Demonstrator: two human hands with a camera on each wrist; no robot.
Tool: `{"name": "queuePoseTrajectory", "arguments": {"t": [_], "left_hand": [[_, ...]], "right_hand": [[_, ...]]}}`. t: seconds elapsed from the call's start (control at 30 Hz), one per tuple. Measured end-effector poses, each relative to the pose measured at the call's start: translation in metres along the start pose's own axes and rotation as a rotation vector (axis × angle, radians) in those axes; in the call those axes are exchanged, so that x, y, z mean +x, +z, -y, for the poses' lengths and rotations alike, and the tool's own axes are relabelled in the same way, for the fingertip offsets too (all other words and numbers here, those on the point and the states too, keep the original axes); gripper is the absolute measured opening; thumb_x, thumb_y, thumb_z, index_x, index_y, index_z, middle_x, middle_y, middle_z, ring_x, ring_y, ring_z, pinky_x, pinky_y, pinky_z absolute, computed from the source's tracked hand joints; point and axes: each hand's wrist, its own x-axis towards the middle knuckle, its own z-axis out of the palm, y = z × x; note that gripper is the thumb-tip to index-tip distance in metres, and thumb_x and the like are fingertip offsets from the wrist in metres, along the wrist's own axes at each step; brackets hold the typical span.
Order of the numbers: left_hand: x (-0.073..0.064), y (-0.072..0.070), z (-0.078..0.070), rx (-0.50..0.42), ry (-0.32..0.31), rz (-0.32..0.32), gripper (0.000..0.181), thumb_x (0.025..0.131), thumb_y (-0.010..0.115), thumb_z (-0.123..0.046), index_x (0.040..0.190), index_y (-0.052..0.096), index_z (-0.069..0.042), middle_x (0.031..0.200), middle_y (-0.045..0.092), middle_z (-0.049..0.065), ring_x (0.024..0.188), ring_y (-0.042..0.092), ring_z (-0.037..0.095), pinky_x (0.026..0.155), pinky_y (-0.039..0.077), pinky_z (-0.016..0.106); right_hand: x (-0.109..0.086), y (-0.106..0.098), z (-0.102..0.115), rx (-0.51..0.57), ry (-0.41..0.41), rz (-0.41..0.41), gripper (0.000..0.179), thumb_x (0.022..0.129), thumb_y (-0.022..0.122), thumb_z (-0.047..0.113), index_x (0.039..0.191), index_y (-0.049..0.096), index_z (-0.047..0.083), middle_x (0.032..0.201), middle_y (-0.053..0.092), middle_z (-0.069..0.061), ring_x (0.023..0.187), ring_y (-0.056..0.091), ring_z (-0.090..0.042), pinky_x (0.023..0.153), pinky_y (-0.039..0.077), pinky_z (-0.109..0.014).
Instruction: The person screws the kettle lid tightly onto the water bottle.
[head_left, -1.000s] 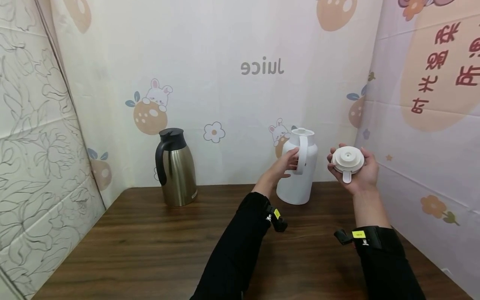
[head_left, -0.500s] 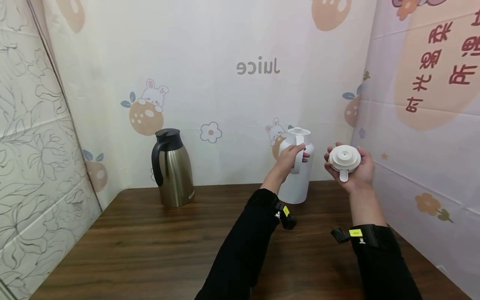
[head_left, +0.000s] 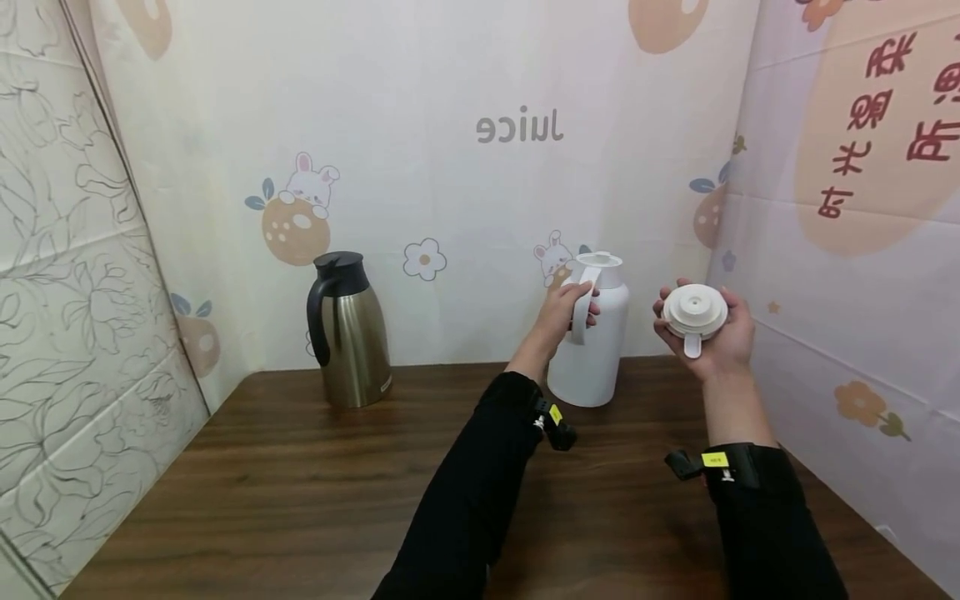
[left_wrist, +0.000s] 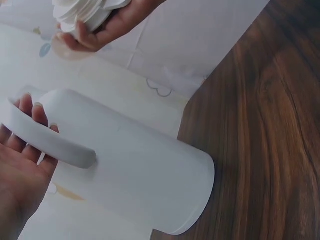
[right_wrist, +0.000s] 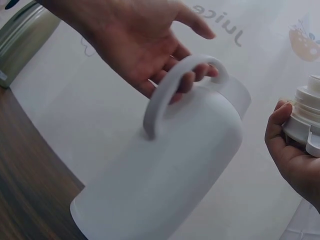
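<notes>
Jug (head_left: 592, 367), white, upright on the table (head_left: 300, 483) in the head view, axis vertical, left hand (head_left: 559, 312) nearest at its handle (head_left: 579, 329), lid (head_left: 694, 307) well to its right in the person's right hand (head_left: 727, 348), about level with the jug's upper part. Left wrist view: left fingers hooked through the handle, grip loose. Right wrist view: left thumb free of the handle, right fingers curled round the lid's edge, clear gap from lid to jug.

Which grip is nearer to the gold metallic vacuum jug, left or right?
Left. In the head view, the left grip, at the white jug's handle, lies right of the gold metallic vacuum jug, apart; the right grip, holding the white stopper, is farther right.
</notes>
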Motion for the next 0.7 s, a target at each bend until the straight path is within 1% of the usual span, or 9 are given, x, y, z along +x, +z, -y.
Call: {"name": "queuePoseTrajectory", "arguments": {"t": [0.13,0.27,0.43,0.7], "left_hand": [[-0.0002,-0.0037,0.0014,-0.013,-0.037,-0.030,0.046,0.112,0.050,-0.042,0.115,0.070,-0.001,0.080,0.067,0.000,0.071,0.064,0.013,0.072,0.052,0.027],[-0.0021,0.0000,0.0046,-0.032,-0.046,-0.027,0.050,0.113,0.048,-0.044,0.112,0.071,0.000,0.081,0.067,0.001,0.072,0.064,0.015,0.073,0.053,0.026],[-0.0006,0.0041,0.0085,-0.022,-0.045,-0.026,0.051,0.113,0.047,-0.046,0.110,0.072,-0.002,0.081,0.067,0.000,0.071,0.063,0.014,0.071,0.053,0.025],[-0.0007,-0.0002,0.0048,0.013,-0.037,-0.047,0.049,0.113,0.049,-0.044,0.099,0.071,-0.002,0.075,0.062,0.000,0.065,0.056,0.013,0.065,0.048,0.024]], "right_hand": [[0.0000,-0.0008,0.0023,0.009,0.014,-0.001,0.058,0.099,0.062,0.031,0.148,0.049,0.003,0.132,0.063,-0.027,0.114,0.064,-0.045,0.089,0.058,-0.057],[-0.0009,-0.0037,0.0014,-0.005,0.019,-0.013,0.061,0.095,0.066,0.031,0.148,0.050,0.004,0.133,0.063,-0.026,0.115,0.065,-0.044,0.089,0.057,-0.057],[-0.0010,-0.0044,-0.0005,-0.023,0.010,-0.017,0.061,0.097,0.065,0.033,0.148,0.050,0.005,0.136,0.062,-0.025,0.116,0.065,-0.042,0.090,0.057,-0.056],[0.0011,-0.0029,-0.0008,-0.047,0.002,-0.004,0.061,0.099,0.064,0.035,0.150,0.049,0.004,0.133,0.064,-0.026,0.114,0.066,-0.043,0.090,0.058,-0.056]]}}
